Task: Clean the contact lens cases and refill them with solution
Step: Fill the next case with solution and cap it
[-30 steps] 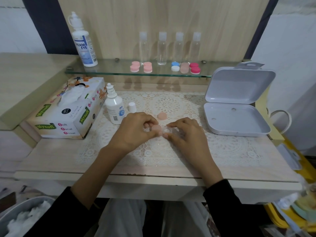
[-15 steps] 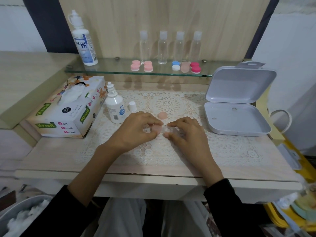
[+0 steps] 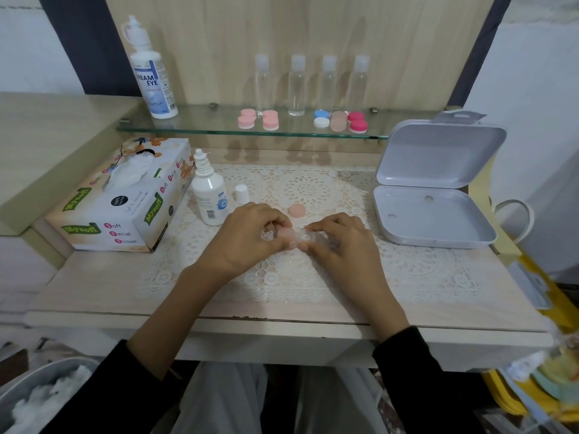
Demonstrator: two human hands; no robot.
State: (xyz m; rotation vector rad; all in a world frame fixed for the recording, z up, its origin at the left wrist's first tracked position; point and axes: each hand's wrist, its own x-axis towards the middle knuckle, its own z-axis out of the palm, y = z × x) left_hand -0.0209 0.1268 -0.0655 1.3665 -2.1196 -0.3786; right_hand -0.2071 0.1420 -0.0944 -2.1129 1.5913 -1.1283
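The desk (image 3: 94, 286) is spanning the frame, with its front edge running below both wrists. A lace mat (image 3: 313, 189) is covering its centre. A tissue box (image 3: 125, 202) is bounding the mat at left and an open white hinged box (image 3: 432, 220) at right. Bare mat is lying in front of the hands.

The left hand (image 3: 244, 239) is curling its fingers and pinching the pink cap end of the contact lens case (image 3: 297, 234). The right hand (image 3: 344, 245) is pinching the clear end.

The case is sitting at frame centre, low over the mat; whether it is touching the mat cannot be told. One well is wearing a pink cap and the other is showing clear plastic. A loose pink cap (image 3: 296, 210) is lying just behind it.
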